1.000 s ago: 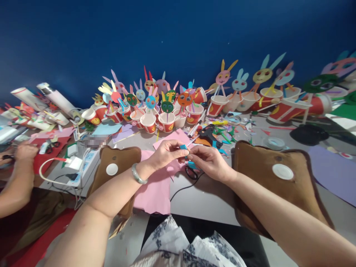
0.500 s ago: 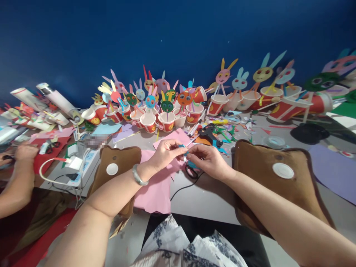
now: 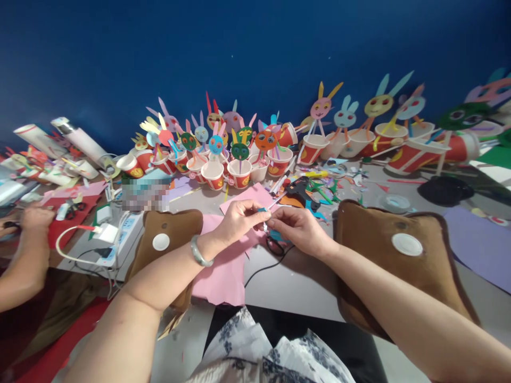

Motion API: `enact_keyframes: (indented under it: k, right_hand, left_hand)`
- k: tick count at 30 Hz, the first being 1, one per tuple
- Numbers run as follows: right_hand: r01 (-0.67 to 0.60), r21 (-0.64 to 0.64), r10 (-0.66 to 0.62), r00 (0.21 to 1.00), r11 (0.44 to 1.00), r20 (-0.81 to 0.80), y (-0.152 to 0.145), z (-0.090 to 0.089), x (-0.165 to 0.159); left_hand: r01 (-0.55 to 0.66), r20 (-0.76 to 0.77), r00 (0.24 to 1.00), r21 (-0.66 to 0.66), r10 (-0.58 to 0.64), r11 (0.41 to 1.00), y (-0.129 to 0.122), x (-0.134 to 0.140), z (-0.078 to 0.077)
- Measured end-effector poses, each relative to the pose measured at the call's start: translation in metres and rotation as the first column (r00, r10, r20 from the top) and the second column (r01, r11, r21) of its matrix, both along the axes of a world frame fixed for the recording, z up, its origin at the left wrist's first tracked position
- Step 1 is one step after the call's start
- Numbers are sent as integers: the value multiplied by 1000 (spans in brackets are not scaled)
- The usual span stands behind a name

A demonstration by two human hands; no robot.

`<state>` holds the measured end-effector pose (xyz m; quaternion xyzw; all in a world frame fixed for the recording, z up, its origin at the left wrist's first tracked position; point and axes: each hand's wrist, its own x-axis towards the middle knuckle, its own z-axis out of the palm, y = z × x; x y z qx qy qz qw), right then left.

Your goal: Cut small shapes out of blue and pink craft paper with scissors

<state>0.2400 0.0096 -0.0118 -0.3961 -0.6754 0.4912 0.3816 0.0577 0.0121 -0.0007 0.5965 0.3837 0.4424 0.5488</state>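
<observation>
My left hand (image 3: 243,215) and my right hand (image 3: 299,229) meet above the middle of the table, thumbs and forefingers pinched together. A small blue piece of paper (image 3: 263,210) shows at the left fingertips, with the right fingertips touching or close beside it; which hand bears it I cannot fully make out. Just under the fingers a little white scrap (image 3: 265,226) shows. Below the hands lies a pair of scissors (image 3: 274,246) with dark handles, partly hidden by the right hand. Pink paper (image 3: 223,271) lies under my left hand.
Brown cushions (image 3: 399,276) flank my arms. Paper cups (image 3: 212,175) with paper rabbit faces line the wall. Paper scraps and a black glue gun (image 3: 299,191) lie beyond my right hand. A power strip (image 3: 125,231) and another person's arm (image 3: 27,255) are at left.
My fingertips have shifted slightly around the small blue paper, and less of the blue and white shows between them. Otherwise the hands keep their place.
</observation>
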Motion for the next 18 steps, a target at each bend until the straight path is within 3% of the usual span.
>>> enact_keyframes:
  k: [18]
  right_hand:
    - [-43,-98,45,999,994,17,1,2,3]
  left_hand:
    - [-63,-38,997,-22,63,998,6,-3,-7]
